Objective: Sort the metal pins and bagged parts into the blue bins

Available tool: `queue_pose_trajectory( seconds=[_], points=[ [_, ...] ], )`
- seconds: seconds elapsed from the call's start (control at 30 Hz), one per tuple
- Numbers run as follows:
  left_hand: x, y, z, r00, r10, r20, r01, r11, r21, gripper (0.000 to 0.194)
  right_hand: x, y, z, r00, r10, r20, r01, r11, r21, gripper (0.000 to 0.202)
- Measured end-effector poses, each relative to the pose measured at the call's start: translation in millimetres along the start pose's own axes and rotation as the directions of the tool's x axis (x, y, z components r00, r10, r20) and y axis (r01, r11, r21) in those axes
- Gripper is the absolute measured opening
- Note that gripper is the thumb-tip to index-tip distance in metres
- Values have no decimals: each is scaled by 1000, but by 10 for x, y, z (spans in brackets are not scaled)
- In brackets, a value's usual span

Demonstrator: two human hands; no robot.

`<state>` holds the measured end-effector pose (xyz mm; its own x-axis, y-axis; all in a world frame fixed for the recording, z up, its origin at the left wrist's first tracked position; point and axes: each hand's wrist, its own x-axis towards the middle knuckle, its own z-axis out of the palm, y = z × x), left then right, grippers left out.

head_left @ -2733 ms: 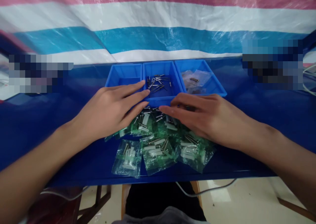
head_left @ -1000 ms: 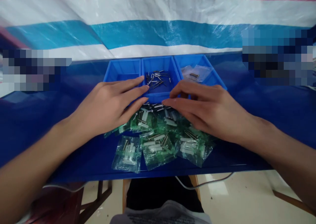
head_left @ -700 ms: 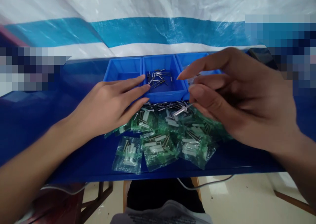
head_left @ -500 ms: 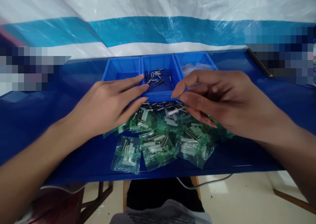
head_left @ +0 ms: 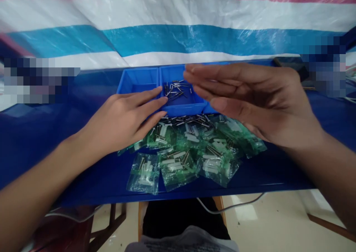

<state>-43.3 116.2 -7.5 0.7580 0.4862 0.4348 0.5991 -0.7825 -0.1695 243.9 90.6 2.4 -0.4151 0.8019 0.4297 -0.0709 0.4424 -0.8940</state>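
My left hand (head_left: 133, 115) lies with its fingers apart over the front of the left blue bin (head_left: 139, 74), its fingertips reaching the edge of the middle blue bin (head_left: 182, 108). Inside the middle bin is a loose heap of metal blind rivets (head_left: 175, 89). My right hand (head_left: 250, 100) hovers above the right side of the bins, fingers stretched out and thumb apart, with nothing visible in it. It hides most of the right bin. More loose blind rivets (head_left: 189, 119) lie on the table along the bins' front.
Several clear green-tinted bags (head_left: 179, 170) with screws and white plugs lie on the blue table (head_left: 94, 181) before me. A dark object (head_left: 292, 65) rests at the far right. A striped sheet (head_left: 178, 15) hangs behind. A cable (head_left: 222, 209) droops below the table edge.
My right hand has opened from a pinch and risen up and to the right. The blind rivet seen at its fingers is no longer there. My left hand has stayed in place.
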Motion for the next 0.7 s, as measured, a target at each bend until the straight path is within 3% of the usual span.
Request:
queue_pose_trajectory(
  seconds=[0.2,0.3,0.47,0.53,0.57,0.63,0.7],
  points=[
    [-7,-5,5,1000,21,23,-22,999,25,41,3,126,-42,963,-77,259,98,993,-70,50],
    [-1,-7,3,999,36,29,-37,999,40,43,-15,116,-25,961,-84,265,118,986,-117,51],
    [4,-1,-1,999,47,22,-48,998,41,42,-29,53,4,950,-252,185,292,927,-235,33],
    [1,1,4,998,56,12,-56,998,40,41,-23,68,-10,928,-333,166,372,846,-383,27],
    [-1,1,5,999,52,12,-52,998,33,40,-19,90,-21,905,-368,212,424,773,-472,25],
    [-4,1,7,999,31,12,-31,999,8,38,-14,153,-39,842,-368,394,539,566,-624,22],
    [-5,-1,8,1000,4,11,-4,1000,-15,36,-15,224,-41,783,-282,555,622,372,-689,26]
  ],
)
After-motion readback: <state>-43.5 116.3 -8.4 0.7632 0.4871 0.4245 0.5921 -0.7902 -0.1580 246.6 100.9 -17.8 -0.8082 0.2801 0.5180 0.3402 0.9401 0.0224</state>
